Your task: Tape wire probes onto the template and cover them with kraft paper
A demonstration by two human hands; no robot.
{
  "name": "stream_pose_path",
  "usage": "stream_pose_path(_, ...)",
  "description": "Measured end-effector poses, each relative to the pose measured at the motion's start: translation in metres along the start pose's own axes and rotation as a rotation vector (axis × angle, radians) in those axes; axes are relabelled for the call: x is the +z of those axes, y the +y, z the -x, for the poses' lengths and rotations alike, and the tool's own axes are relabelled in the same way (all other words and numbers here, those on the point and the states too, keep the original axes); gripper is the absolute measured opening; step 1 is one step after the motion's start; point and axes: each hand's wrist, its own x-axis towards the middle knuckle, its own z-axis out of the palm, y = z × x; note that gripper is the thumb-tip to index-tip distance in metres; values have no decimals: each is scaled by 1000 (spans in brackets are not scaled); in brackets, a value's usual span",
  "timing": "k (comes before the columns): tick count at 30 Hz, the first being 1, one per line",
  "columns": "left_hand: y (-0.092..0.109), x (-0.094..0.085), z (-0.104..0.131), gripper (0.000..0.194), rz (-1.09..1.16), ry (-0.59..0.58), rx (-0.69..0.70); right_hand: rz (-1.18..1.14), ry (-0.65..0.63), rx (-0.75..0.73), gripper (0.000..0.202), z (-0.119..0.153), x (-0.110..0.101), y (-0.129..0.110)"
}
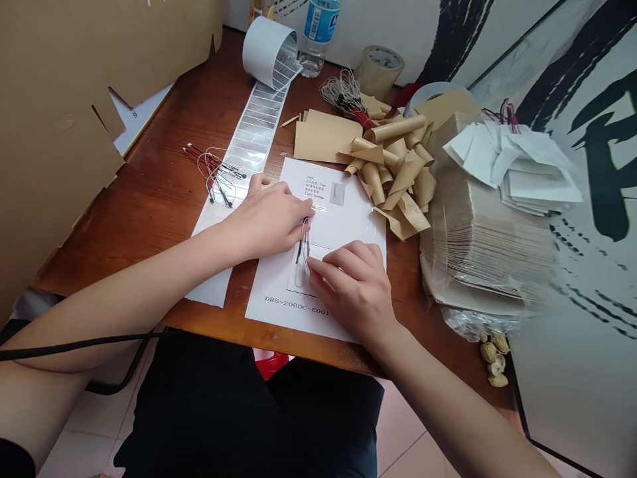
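A thin white looped wire lead (302,271) with dark slim sections lies over the printed sheet (271,265), on its drawn rectangle. My left hand (279,216) pinches the lead's upper end between thumb and index finger. Lower down, the thumb and index finger of my right hand (355,285) close on its right side. Left of my left hand, a loose group of red, black and white wire leads (216,172) rests on a strip of silver labels (259,123). That strip runs up to a label roll (263,53).
Right of the sheet are rolled brown paper pieces (398,172), flat brown paper (326,136) and a wire bundle (346,96). A plastic-wrapped stack (488,219) carries white packets (527,159). Behind stand a water bottle (318,33) and tape (381,66). Cardboard (94,79) borders the left.
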Motion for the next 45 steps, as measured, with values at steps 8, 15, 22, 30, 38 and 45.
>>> stream_pose_path(8,-2,0,1,38,-26,-19,20,-9,-77,-13,19,2,4,2)
stream_pose_path(15,-4,1,2,50,-34,-23,40,-11,-96,-29,20,2,3,4)
stream_pose_path(22,-3,-1,2,60,14,-55,34,-81,-80,24,17,3,3,5)
stream_pose_path(30,-6,0,1,69,28,-67,30,-176,-108,100,17,4,3,9)
stream_pose_path(38,-4,-2,1,64,65,-88,33,-72,-81,-21,19,2,4,8)
stream_pose_path(45,-2,-5,2,60,56,-71,34,-45,-84,-58,29,2,7,8)
